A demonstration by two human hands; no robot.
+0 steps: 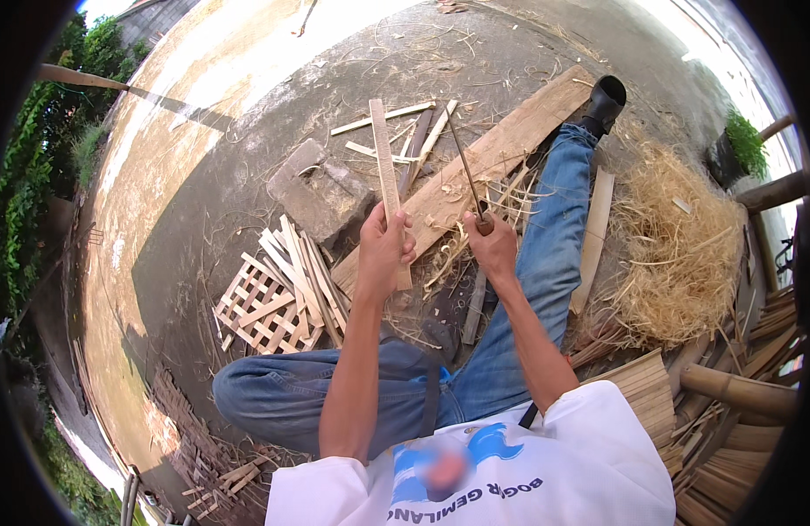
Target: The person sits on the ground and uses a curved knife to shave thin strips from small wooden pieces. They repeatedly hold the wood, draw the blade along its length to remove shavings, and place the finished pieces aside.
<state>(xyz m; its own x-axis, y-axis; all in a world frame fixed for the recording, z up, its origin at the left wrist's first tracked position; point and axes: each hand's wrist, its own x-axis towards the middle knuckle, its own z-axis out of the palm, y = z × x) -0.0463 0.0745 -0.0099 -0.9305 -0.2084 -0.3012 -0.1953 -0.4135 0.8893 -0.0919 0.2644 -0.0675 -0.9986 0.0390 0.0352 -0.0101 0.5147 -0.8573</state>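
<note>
At eleven o'clock, the left hand [385,244] is partly hiding a slat [384,153]; at three, the right hand [492,248] is partly covering a handle [485,225]. At six, blur is masking part of a shirt [497,473].

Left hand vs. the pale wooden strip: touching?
Touching. The head view shows the left hand wrapped around the wooden strip, which sticks out above and below the grip.
</note>
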